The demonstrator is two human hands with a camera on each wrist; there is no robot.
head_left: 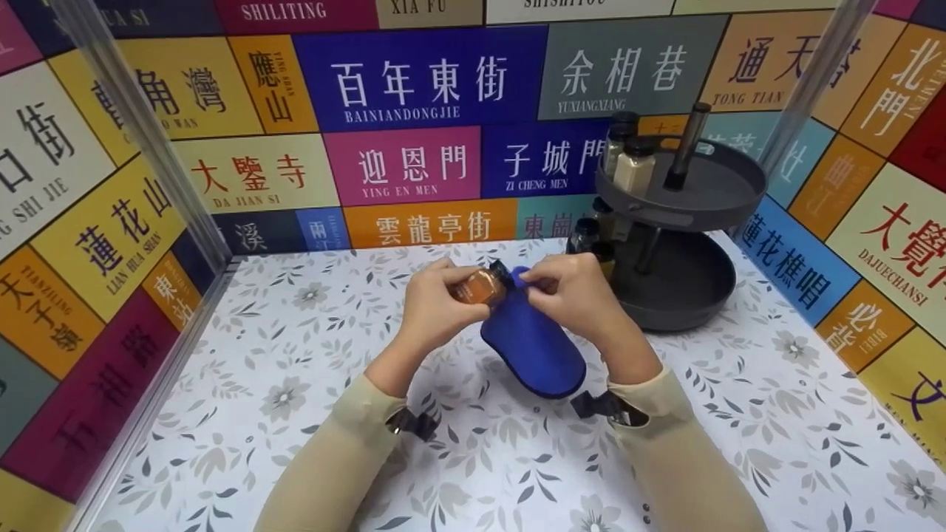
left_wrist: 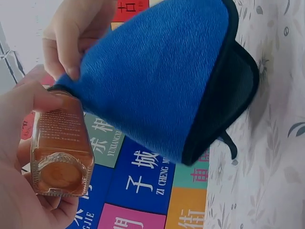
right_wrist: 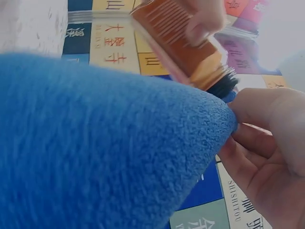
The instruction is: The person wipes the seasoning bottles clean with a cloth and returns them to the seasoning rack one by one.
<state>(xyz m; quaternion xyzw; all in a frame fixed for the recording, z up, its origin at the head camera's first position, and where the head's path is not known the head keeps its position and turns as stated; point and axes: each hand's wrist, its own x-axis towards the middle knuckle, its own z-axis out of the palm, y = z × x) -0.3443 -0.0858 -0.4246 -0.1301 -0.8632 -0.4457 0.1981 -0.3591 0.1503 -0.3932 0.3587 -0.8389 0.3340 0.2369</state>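
My left hand (head_left: 432, 307) grips a glass seasoning jar (head_left: 479, 288) with orange-brown contents, tilted so its black cap (head_left: 502, 273) points up and to the right. A blue cloth (head_left: 538, 351) with black edging hangs from my right hand (head_left: 575, 292), whose thumb and fingers pinch it at the top, beside the cap. In the left wrist view, printed text shows on the jar (left_wrist: 62, 129), and the cloth (left_wrist: 152, 71) spreads out from the cap end. The right wrist view shows the cloth (right_wrist: 119, 143) hiding part of the cap (right_wrist: 223, 86).
At the right back stands a dark grey two-tier round rack (head_left: 684, 303) with a central post. Capped jars, including a pale-filled jar (head_left: 634, 168), stand on its left side. Floral covering (head_left: 295, 443) spans the table, and colourful sign-printed walls (head_left: 421, 81) enclose it.
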